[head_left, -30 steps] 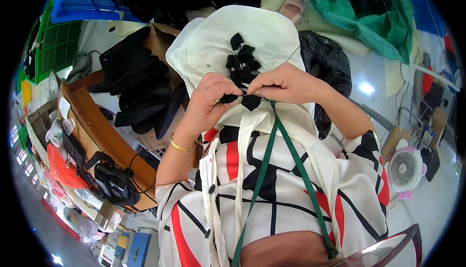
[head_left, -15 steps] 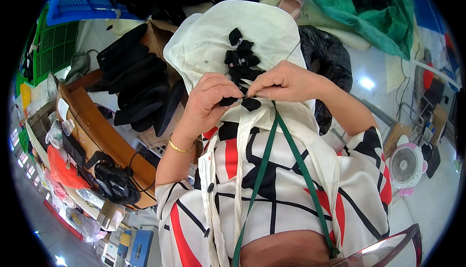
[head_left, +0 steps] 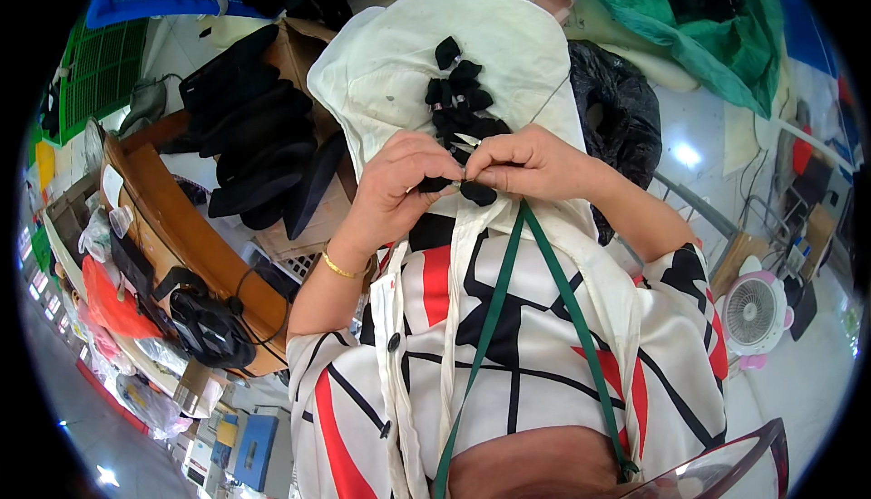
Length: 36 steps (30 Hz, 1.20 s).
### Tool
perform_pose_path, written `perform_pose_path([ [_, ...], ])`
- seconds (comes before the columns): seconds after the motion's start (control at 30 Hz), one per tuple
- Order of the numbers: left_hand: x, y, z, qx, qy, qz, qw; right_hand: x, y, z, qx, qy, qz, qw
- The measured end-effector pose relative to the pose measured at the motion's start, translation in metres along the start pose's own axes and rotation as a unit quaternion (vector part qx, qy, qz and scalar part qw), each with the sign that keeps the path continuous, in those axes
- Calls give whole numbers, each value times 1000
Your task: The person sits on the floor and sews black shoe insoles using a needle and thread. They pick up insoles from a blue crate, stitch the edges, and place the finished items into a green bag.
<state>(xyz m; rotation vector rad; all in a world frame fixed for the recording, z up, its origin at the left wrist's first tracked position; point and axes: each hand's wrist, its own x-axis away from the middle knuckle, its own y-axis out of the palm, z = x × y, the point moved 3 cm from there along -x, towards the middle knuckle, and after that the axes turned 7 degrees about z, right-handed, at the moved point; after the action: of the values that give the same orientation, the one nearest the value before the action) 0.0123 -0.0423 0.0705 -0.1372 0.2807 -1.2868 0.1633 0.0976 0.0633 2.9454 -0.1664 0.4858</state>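
Observation:
My left hand (head_left: 399,183) and my right hand (head_left: 533,165) meet over my lap, fingertips pinched on one small black fabric bow (head_left: 477,193). A bright pair of pointed metal blades (head_left: 467,141), looking like thread snips, juts out from my right hand; the handle is hidden in the palm. The green cord (head_left: 508,272) round my neck runs down to that hand. More black bows (head_left: 459,98), several with a shiny band at the middle, lie in a row on the white cloth (head_left: 381,63) spread across my lap, just beyond my fingers.
At the left, dark padded pieces (head_left: 263,141) fill a cardboard box beside a brown wooden table (head_left: 195,245) carrying a black bag. A black plastic bag (head_left: 626,109) lies right of my lap. A pink-and-white fan (head_left: 755,313) stands at the right, a green sack (head_left: 671,54) at the far right.
Both hands stay pinched together on the bow, which has turned slightly. The metal blades now show above my right fingers. The whole view has shifted a little.

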Motion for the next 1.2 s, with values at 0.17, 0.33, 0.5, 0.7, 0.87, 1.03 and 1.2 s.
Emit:
perform_pose_path([
  [0.17,0,0,1,6,-9,-11,1000,-3,5,8,20,57,-2,998],
  [0.33,5,7,-5,34,-26,-15,999,-6,9,11,-11,79,-13,997],
  [0.5,8,11,-15,12,-95,-2,995,-12,3,10,41,62,37,997],
  [0.7,13,10,-22,-27,-105,45,993,-21,6,-10,341,-212,116,908],
  [0.87,15,14,-29,-82,-33,67,994,-17,38,-33,419,-417,129,796],
  [1.03,14,6,-32,-78,-71,107,989,-25,27,-18,-208,28,99,973],
  [1.2,19,-25,-46,-136,-82,166,973,1,-78,-27,-373,-101,292,875],
])
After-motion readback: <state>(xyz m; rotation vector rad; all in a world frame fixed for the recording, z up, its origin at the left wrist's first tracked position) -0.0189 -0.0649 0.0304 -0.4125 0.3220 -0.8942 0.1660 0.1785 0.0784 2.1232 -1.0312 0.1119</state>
